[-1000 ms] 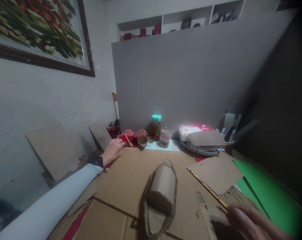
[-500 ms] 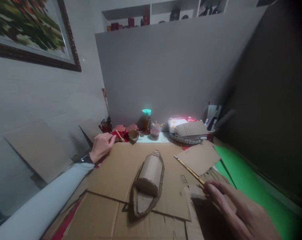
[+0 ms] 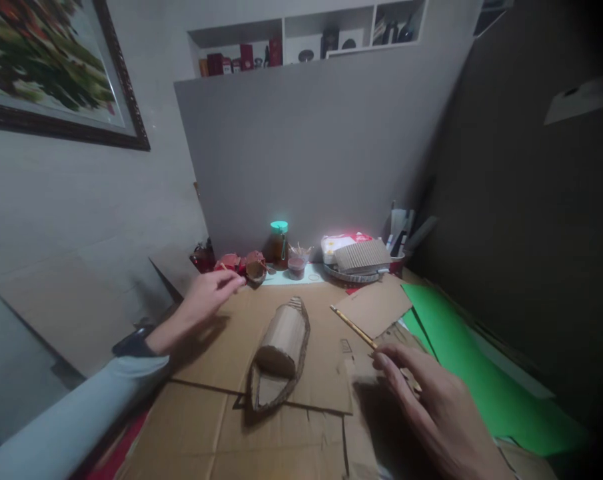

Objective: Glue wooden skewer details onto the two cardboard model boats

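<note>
My right hand point(image 3: 431, 393) pinches a thin yellow stick point(image 3: 354, 325), like a pencil or brush handle, with its pale end pointing up and left over the cardboard. My left hand point(image 3: 206, 300) is over the back left of the work surface, thumb and fingers pressed together. Whatever its fingertips hold is too small to make out. Just behind them are reddish containers point(image 3: 228, 261) and a round brown cup point(image 3: 256, 269). Between my hands a cardboard boat point(image 3: 281, 353) with a curved, barrel-shaped roof rests on the cardboard sheet point(image 3: 326, 393), touched by neither hand.
At the back stand a teal-lidded bottle point(image 3: 280, 243), a small tub point(image 3: 296, 269) and a tray point(image 3: 351, 275) bearing a packet and corrugated cardboard point(image 3: 364, 257). Green sheet point(image 3: 481, 367) lies right. A grey panel point(image 3: 301, 147) closes off the rear.
My left hand has drawn back from the red container toward me, over the cardboard. The view has shifted, so the boat appears further left. My right hand still holds the stick.
</note>
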{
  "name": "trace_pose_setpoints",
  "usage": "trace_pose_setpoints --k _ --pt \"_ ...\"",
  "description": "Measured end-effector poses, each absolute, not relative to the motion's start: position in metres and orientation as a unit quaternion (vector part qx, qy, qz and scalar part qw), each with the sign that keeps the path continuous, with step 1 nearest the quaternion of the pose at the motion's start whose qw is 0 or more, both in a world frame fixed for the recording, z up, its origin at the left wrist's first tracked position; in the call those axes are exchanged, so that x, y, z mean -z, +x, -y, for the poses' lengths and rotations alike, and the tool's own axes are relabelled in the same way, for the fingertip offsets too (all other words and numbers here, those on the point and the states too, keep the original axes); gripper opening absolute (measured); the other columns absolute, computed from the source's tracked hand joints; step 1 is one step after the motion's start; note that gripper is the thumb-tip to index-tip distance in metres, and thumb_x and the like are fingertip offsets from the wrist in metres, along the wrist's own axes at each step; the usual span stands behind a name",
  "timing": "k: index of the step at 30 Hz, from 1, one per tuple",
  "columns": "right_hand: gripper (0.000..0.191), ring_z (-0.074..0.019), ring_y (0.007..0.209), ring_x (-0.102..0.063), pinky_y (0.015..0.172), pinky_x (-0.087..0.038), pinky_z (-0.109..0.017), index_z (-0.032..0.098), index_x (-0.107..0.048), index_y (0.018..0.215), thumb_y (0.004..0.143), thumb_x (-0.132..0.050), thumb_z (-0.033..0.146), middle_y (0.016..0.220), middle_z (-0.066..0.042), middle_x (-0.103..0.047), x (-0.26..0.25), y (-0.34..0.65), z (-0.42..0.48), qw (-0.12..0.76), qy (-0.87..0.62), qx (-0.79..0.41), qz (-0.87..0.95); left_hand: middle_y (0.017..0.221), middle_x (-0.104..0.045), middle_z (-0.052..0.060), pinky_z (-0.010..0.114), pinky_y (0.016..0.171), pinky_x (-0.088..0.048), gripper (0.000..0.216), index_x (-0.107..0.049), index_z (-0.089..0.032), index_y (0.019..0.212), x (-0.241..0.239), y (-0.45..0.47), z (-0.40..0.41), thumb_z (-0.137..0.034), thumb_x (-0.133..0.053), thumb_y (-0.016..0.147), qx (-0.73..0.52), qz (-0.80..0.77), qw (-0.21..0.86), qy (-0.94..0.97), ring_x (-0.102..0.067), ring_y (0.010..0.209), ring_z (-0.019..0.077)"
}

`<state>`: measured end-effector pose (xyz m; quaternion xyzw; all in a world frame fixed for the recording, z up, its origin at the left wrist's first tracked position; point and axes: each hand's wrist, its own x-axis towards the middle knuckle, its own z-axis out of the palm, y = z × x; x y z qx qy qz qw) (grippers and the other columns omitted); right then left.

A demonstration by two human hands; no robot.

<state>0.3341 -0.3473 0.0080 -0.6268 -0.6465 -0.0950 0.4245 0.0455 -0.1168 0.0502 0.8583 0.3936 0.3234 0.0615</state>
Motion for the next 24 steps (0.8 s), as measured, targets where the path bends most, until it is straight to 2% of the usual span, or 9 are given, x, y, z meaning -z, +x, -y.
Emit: trace_pose_setpoints --k 4,8,11,19,22,24 --pt "0.024 -0.0165 0.066 -0.065 0.062 -0.048 -0.027 0.021 -0.064 0.083 0.096 -0.046 0.029 0.075 -0.001 -0.069 -0.011 0.333 0.349 0.441 -0.611 0.119 0.646 0.089 -0.076 0.003 0.030 0.060 -0.054 0.028 -0.072 -0.021 0.099 -0.044 0.053 0.171 -0.044 -0.062 0.086 -0.262 -0.358 0.111 0.889 -0.068 0.068 0.0183" --pt "0.022 -0.0172 0.071 -0.062 0.066 -0.045 -0.028 0.019 -0.062 0.084 0.097 -0.046 0.027 0.078 -0.003 -0.067 -0.013 0.334 0.354 0.440 -0.625 0.095 0.637 0.105 -0.075 0.010 0.038 0.071 -0.054 0.039 -0.069 -0.021 0.107 -0.035 0.050 0.198 -0.050 -0.061 0.083 -0.247 -0.373 0.126 0.885 -0.068 0.082 0.0260" --pt "0.019 -0.0174 0.072 -0.061 0.067 -0.042 -0.028 0.019 -0.061 0.086 0.096 -0.047 0.025 0.079 -0.003 -0.066 -0.013 0.335 0.356 0.438 -0.635 0.072 0.632 0.110 -0.072 0.011 0.041 0.076 -0.052 0.042 -0.066 -0.020 0.112 -0.034 0.050 0.204 -0.050 -0.056 0.085 -0.234 -0.391 0.146 0.878 -0.067 0.088 0.0285" --pt "0.018 -0.0160 0.069 -0.058 0.065 -0.040 -0.027 0.017 -0.062 0.086 0.096 -0.048 0.022 0.076 -0.003 -0.064 -0.010 0.329 0.356 0.441 -0.622 0.043 0.645 0.118 -0.071 0.012 0.038 0.084 -0.051 0.040 -0.064 -0.018 0.116 -0.037 0.052 0.230 -0.041 -0.042 0.091 -0.218 -0.403 0.209 0.864 -0.066 0.105 0.0299" --pt "0.019 -0.0156 0.067 -0.058 0.063 -0.040 -0.027 0.017 -0.061 0.084 0.096 -0.047 0.022 0.074 -0.002 -0.062 -0.008 0.328 0.355 0.442 -0.613 0.037 0.653 0.117 -0.071 0.014 0.037 0.086 -0.051 0.049 -0.059 -0.016 0.124 -0.033 0.056 0.235 -0.048 -0.043 0.090 -0.215 -0.407 0.224 0.859 -0.066 0.104 0.0289" --pt "0.020 -0.0152 0.066 -0.058 0.063 -0.040 -0.026 0.017 -0.061 0.083 0.097 -0.047 0.022 0.074 -0.002 -0.062 -0.006 0.329 0.355 0.446 -0.609 0.035 0.655 0.109 -0.073 0.014 0.037 0.081 -0.050 0.057 -0.055 -0.014 0.130 -0.029 0.059 0.236 -0.051 -0.048 0.088 -0.209 -0.418 0.227 0.855 -0.067 0.095 0.0283"
